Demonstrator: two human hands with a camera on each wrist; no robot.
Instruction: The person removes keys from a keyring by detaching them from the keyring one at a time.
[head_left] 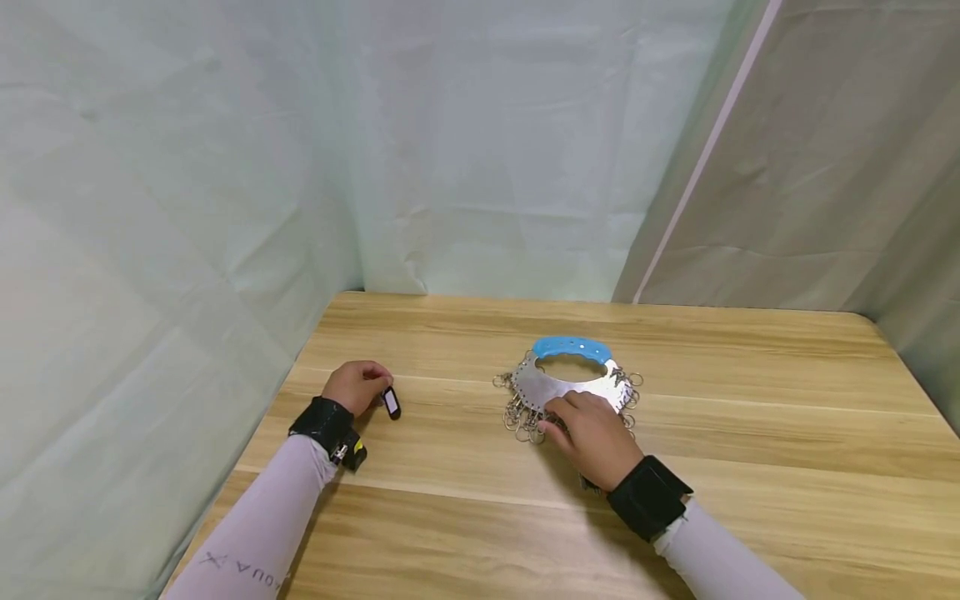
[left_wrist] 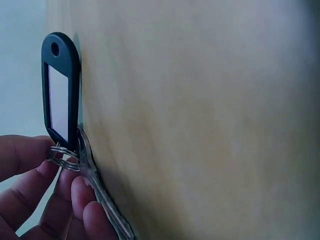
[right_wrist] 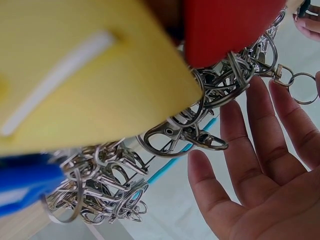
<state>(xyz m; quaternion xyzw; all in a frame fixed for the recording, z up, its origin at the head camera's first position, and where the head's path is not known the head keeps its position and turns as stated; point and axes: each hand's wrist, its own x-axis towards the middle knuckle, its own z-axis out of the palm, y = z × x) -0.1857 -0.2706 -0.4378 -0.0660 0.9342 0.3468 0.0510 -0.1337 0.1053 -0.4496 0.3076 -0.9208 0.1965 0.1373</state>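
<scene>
At the table's left, my left hand pinches the split ring of a black key tag with a white label. A metal key hangs from the same ring, along the fingertips. My right hand is over the near edge of a metal key holder plate with a blue handle. Its fingers are spread and fairly straight in the right wrist view, beside a small clip's ring. Many clips and rings line the plate.
Yellow, red and blue tags fill much of the right wrist view close up. The wooden table extends to the right of the holder. Pale fabric hangs behind and on the left.
</scene>
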